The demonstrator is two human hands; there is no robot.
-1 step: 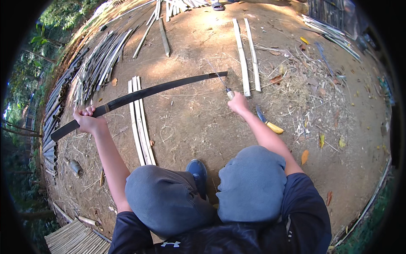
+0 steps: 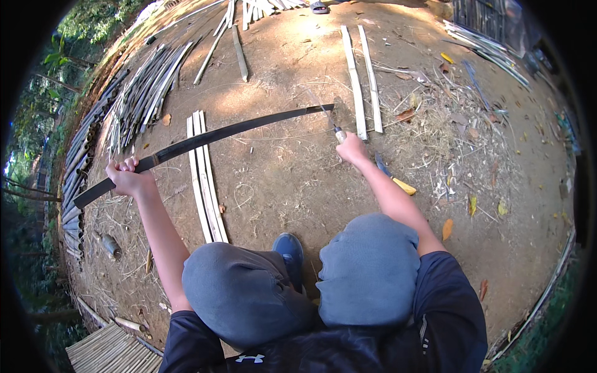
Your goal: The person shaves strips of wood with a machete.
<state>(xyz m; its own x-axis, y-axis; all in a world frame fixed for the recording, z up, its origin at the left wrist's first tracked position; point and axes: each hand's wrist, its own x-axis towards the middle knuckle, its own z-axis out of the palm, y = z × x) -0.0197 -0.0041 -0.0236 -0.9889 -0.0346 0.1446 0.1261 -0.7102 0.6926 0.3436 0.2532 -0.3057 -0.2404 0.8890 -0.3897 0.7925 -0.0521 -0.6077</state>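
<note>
My left hand [image 2: 129,177] grips a long dark strip [image 2: 236,129], which looks like split bamboo, near its left end. The strip slants up and away to the right, passing above pale slats on the ground. In my right hand [image 2: 352,149] is a knife [image 2: 339,133], held by its light handle. Its thin blade is blurred and crosses the strip close to the far right end; whether it touches or cuts in, I cannot tell. Beside my right forearm, a second knife [image 2: 404,186] with a yellow handle and dark blade lies on the soil.
Pale slats [image 2: 206,186] lie left of centre, with two more [image 2: 354,84] beyond my right hand. Poles [image 2: 146,93] are heaped at the left. Shavings [image 2: 435,143] litter the right. A bottle-like object [image 2: 112,246] and a slatted bamboo panel [image 2: 115,351] are at lower left.
The knife in my right hand has shifted very slightly, and its blade now looks more blurred. My left hand and the strip have barely moved.
</note>
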